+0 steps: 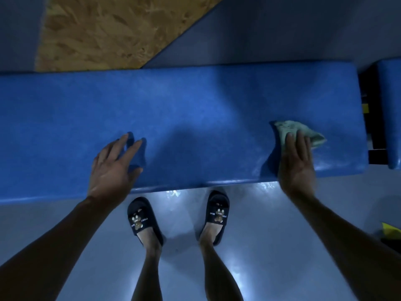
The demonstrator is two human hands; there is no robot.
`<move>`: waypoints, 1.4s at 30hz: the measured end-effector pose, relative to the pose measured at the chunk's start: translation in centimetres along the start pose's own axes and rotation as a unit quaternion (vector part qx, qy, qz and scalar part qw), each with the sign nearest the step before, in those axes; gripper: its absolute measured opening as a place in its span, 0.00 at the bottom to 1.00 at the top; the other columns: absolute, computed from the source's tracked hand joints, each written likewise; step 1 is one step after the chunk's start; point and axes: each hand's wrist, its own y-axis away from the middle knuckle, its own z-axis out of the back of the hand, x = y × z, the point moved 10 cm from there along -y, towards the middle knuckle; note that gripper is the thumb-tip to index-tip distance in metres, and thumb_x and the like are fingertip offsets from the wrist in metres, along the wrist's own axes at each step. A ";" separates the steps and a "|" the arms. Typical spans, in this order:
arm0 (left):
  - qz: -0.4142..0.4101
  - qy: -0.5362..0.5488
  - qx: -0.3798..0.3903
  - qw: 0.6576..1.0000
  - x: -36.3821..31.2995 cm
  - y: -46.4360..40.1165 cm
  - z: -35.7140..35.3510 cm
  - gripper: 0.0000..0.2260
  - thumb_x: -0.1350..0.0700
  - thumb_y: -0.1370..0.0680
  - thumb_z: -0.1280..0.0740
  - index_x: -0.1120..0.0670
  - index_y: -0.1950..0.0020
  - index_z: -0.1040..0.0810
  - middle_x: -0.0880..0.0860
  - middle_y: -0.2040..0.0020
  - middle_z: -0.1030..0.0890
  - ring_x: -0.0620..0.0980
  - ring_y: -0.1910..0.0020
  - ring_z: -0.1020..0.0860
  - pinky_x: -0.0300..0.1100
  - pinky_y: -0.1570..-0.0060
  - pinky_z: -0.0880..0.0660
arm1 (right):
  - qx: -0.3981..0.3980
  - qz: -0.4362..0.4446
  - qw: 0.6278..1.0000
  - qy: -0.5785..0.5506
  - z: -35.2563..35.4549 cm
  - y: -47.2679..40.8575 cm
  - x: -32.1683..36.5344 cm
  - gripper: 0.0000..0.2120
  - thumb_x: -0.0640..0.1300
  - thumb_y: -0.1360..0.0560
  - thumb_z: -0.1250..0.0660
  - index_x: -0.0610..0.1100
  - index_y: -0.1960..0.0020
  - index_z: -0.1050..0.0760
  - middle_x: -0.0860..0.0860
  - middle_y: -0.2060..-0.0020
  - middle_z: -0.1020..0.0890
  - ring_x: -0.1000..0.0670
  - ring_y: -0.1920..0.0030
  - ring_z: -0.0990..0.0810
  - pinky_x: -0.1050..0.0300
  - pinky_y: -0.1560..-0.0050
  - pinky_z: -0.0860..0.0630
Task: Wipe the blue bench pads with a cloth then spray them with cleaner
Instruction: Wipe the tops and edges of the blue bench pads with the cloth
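Two bare forearms reach in from the bottom corners, nearest the lens. Between them, two feet in black slides: left slide [144,220], right slide [217,216], each with a small bear figure on the strap, standing on a pale glossy floor [184,268].

Two hands. Left hand [112,168] lies palm down on the near part of the long blue pad [195,105], wrist over the near edge. Its fingers [135,146] are spread and slack, tips touching the vinyl, holding nothing.

Right hand [297,161] is also palm down, flat, with its fingers [300,140] laid close together and pressing on one pale green cloth [290,129]. The cloth is bunched; it sticks out beyond the fingertips and to their right, and lies on the pad near that pad's right end. Whether the thumb grips it, cannot tell.

Pads counted: two. The long one serves as tabletop and runs the full width, left of and beyond both sets of fingers. A second blue pad [390,109] shows only as a strip at the right margin, well right of the cloth. One dark gap with black frame [372,118] and a yellow mark separates them.

One chipboard panel [104,29] lies beyond the pad, far from the left fingertips. One yellow scrap [390,230] sits at the right margin, beside the right forearm.
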 end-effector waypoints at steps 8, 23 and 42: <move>0.063 -0.008 0.049 0.997 5.9 0.7 -1.2 0.33 0.45 0.24 0.30 0.40 0.22 0.40 0.49 0.19 0.44 0.61 0.23 0.44 0.61 0.30 0.39 | 0.000 0.072 0.992 -0.101 -7.0 9.6 23.4 0.27 0.38 0.20 0.41 0.42 0.21 0.38 0.42 0.20 0.42 0.42 0.20 0.47 0.38 0.23 0.46; -0.082 -0.048 -0.038 0.995 6.1 -0.3 -0.5 0.31 0.49 0.29 0.24 0.49 0.27 0.28 0.57 0.27 0.29 0.62 0.33 0.26 0.57 0.38 0.28 | -0.050 -0.157 0.986 -0.035 -4.0 4.7 11.7 0.28 0.46 0.20 0.52 0.38 0.22 0.38 0.36 0.23 0.38 0.35 0.22 0.42 0.39 0.23 0.43; -0.121 -0.037 -0.015 0.992 7.4 -0.8 0.3 0.35 0.51 0.33 0.21 0.46 0.28 0.28 0.54 0.27 0.28 0.61 0.42 0.25 0.56 0.38 0.29 | 0.018 -0.040 0.998 0.035 -5.0 5.1 15.5 0.26 0.45 0.17 0.52 0.39 0.21 0.41 0.40 0.21 0.41 0.40 0.20 0.44 0.36 0.24 0.42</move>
